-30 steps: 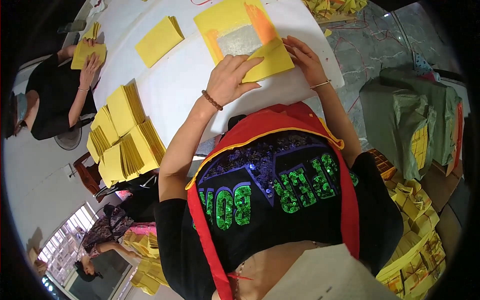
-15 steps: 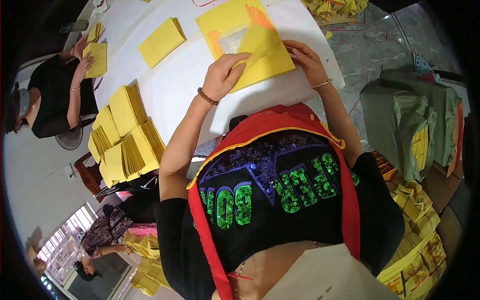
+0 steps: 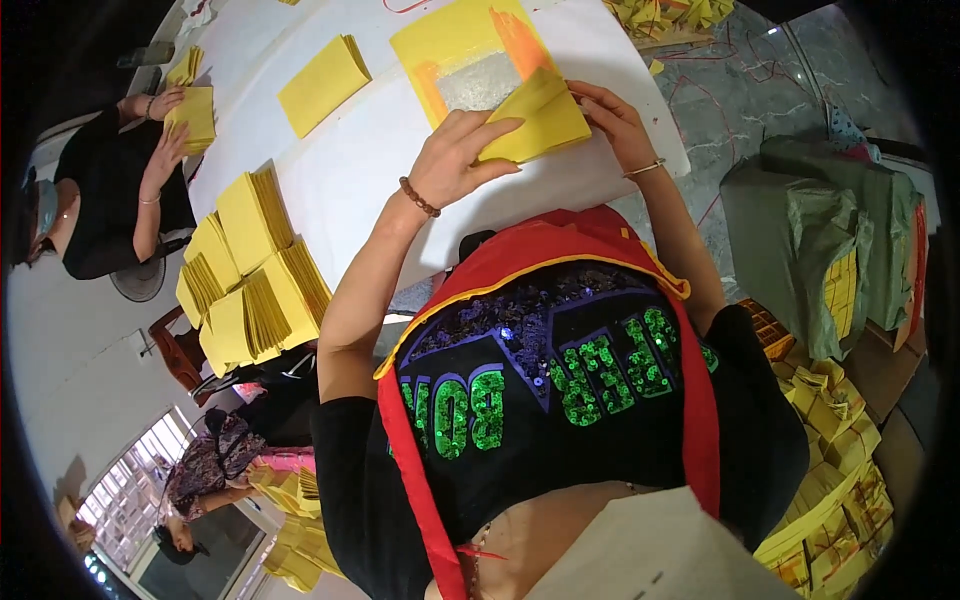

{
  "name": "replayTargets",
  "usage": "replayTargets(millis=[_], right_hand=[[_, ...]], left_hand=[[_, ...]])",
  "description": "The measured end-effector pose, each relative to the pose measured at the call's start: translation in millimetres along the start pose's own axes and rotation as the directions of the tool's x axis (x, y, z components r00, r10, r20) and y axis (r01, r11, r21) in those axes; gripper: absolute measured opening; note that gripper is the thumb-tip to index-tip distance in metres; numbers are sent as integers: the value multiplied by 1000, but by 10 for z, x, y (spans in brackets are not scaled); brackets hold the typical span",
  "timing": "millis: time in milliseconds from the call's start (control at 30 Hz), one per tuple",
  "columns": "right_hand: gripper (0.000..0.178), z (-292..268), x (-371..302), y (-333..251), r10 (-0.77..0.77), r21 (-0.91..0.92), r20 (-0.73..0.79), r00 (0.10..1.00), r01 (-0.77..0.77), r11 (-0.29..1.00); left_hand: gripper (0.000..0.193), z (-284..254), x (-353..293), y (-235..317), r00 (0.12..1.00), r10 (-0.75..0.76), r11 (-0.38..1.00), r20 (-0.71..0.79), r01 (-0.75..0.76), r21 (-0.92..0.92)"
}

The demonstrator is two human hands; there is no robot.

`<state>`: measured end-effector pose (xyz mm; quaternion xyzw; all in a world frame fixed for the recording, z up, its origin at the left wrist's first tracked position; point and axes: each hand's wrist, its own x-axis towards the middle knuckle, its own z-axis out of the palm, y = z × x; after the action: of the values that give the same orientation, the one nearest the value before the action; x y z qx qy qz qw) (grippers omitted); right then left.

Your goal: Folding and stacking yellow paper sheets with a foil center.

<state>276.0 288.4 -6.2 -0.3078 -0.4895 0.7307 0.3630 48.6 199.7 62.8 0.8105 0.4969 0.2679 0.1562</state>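
Left hand [image 3: 450,160], a beaded bracelet [image 3: 419,197] at its wrist, reaches in at about twelve o'clock, fingers bent over the raised flap [image 3: 545,115] of a yellow sheet [image 3: 420,40]. Its index finger and thumb stand apart, unclenched; whether the hidden fingers grip the paper cannot be told. Right hand [image 3: 617,120], wearing a thin bangle [image 3: 643,169], has its fingertips at the sheet's three o'clock edge; whether they pinch it cannot be told either. The sheet lies at twelve o'clock on the white table [image 3: 385,170], its near part turned up over a silver rectangle [image 3: 478,82] flanked by orange strokes [image 3: 518,45].

At eleven o'clock lies a folded yellow bundle [image 3: 325,87], apart from both hands. More yellow bundles [image 3: 250,275] cluster at nine o'clock. Toward ten, a co-worker [image 3: 105,190] has hands at another yellow bundle [image 3: 195,115]. Green bags [image 3: 790,240] stand near three o'clock; a heap of yellow paper [image 3: 835,490] fills four o'clock.
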Motion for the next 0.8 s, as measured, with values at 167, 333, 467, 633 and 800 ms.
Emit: replayTargets(millis=[167,333,467,633,800], right_hand=[[30,9,-2,-7,6,18,-39,999,-5,1000],[51,27,55,-13,-68,-174,0,998,67,983],[80,95,285,-137,-398,-710,185,899,402,578],[65,76,579,-143,-426,-686,400,812,573,448],[39,20,628,-77,-264,-620,519,813,571,537]], left_hand=[[33,11,-35,-87,1000,5,998,-15,-6,-63],[21,85,-82,-55,975,-121,991,-188,107,-83],[31,104,-36,89,979,-113,992,-171,121,42],[51,118,-104,101,986,-39,992,-161,58,114],[69,-18,-328,-101,958,-112,990,-264,84,-113]])
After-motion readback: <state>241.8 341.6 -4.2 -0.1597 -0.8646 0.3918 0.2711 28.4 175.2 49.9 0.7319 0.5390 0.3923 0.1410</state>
